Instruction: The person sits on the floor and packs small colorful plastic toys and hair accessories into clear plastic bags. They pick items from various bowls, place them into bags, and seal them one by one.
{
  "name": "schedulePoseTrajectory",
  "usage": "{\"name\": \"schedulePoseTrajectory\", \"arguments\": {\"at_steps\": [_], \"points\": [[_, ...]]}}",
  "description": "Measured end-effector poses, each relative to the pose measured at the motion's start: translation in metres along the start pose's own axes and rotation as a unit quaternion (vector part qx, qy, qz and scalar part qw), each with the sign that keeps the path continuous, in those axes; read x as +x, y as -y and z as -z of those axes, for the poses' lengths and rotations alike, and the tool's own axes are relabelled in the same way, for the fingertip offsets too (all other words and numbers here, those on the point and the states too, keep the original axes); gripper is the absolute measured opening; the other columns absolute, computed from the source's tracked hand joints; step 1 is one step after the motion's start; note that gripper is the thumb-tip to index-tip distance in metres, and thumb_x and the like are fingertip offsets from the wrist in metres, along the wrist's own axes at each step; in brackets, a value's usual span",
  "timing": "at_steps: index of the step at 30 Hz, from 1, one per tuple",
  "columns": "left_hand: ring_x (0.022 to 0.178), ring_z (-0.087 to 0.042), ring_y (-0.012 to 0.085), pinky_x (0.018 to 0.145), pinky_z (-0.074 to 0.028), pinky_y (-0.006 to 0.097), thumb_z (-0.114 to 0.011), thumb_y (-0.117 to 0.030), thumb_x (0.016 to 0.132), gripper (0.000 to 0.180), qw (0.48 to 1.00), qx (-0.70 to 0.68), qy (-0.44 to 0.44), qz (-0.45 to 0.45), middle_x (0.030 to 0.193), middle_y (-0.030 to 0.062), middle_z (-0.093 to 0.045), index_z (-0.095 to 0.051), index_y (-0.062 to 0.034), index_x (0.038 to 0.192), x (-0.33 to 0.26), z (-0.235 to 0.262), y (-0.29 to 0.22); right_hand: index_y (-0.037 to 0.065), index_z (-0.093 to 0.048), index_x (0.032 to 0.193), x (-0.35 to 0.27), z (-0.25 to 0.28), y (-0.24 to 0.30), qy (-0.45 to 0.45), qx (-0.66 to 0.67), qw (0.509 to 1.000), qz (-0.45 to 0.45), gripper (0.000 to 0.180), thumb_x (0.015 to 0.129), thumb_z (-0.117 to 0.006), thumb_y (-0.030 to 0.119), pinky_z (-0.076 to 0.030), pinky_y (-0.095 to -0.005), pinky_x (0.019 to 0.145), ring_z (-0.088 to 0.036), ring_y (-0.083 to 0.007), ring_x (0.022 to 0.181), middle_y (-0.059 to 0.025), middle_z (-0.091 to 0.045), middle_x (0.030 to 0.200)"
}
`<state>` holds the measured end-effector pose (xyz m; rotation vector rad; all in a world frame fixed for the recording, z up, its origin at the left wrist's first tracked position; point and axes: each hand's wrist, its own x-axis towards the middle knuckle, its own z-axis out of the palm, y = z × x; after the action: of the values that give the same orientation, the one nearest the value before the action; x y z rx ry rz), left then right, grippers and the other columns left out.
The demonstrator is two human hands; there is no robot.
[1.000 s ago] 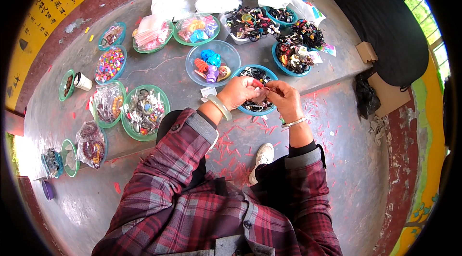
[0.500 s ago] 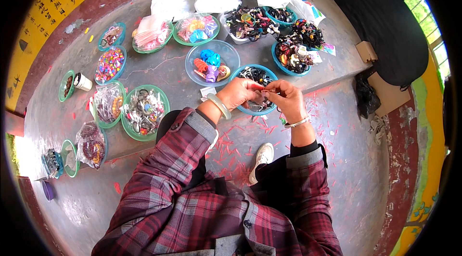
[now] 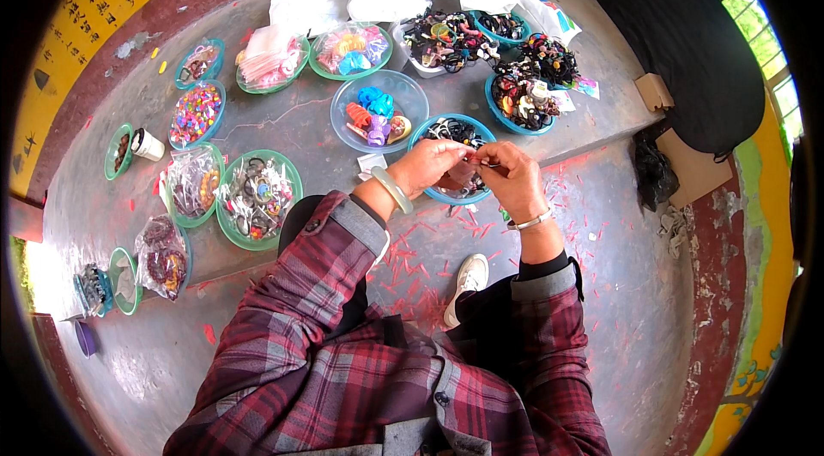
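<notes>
Both my hands meet over a blue bowl (image 3: pixel 429 122) of dark hair ties (image 3: pixel 453 131), their fingertips almost touching. A pinch closes my left hand (image 3: pixel 422 167), with a pale bangle on that wrist. My right hand (image 3: pixel 515 183) also has its fingertips pressed together, a thin bracelet below it. Something small and reddish shows between them, too small to name. Just beyond sits a clear bluish bowl (image 3: pixel 342 134) with bright blue, orange and purple scrunchies (image 3: pixel 376 104). A small white piece (image 3: pixel 372 164) lies beside my left wrist.
Green bowls of bagged accessories (image 3: pixel 296 199) stand to the left, alongside a bowl of colourful small pieces (image 3: pixel 196 114). Further bowls heaped with dark hair ties (image 3: pixel 521 100) are at the far right. Red scraps (image 3: pixel 412 263) litter the floor around my white shoe (image 3: pixel 470 280). The raised ledge ends near my knees.
My fingertips have shifted slightly over the bowl, and the left hand's fingers are straighter. The bowls and my forearms stay in place.
</notes>
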<state>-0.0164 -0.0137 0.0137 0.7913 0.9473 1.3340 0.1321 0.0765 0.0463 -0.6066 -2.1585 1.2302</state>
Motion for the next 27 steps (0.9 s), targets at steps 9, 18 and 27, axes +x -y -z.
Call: {"name": "schedulePoseTrajectory", "arguments": {"at_steps": [9, 18, 27], "points": [[0.088, -0.057, 0.014, 0.062, -0.054, 0.029, -0.037, -0.023, 0.092, 0.03, 0.999, 0.043, -0.023, 0.018, 0.1, 0.0045, -0.056, -0.05, -0.006, 0.113, -0.007, -0.013, -0.012, 0.004, -0.062, 0.077, 0.0, -0.003, 0.008, -0.062, -0.14, 0.987, 0.053, 0.011, 0.067, -0.059, 0.001, -0.046, -0.03, 0.057, -0.059, -0.0246, 0.065, -0.0102, -0.059, 0.074], [0.086, -0.054, 0.0102, 0.062, -0.052, 0.025, -0.043, -0.025, 0.09, 0.034, 0.999, 0.046, -0.005, 0.018, 0.102, 0.005, -0.054, -0.048, -0.0039, 0.116, -0.008, -0.013, -0.011, 0.004, -0.063, 0.075, -0.002, -0.003, 0.004, -0.015, -0.088, 0.996, 0.024, 0.01, 0.067, -0.059, 0.002, -0.046, -0.0292, 0.056, -0.059, -0.0224, 0.063, -0.0101, -0.059, 0.072], [0.087, -0.057, 0.0123, 0.077, -0.048, 0.026, -0.043, -0.024, 0.09, 0.033, 1.0, -0.008, 0.017, 0.011, 0.099, 0.0052, -0.057, -0.047, -0.0025, 0.115, -0.002, -0.004, 0.001, 0.003, -0.062, 0.079, -0.002, -0.004, 0.004, -0.033, -0.113, 0.992, -0.039, 0.013, 0.065, -0.062, 0.003, -0.045, -0.0259, 0.054, -0.057, -0.0181, 0.059, -0.0088, -0.058, 0.069]]}}
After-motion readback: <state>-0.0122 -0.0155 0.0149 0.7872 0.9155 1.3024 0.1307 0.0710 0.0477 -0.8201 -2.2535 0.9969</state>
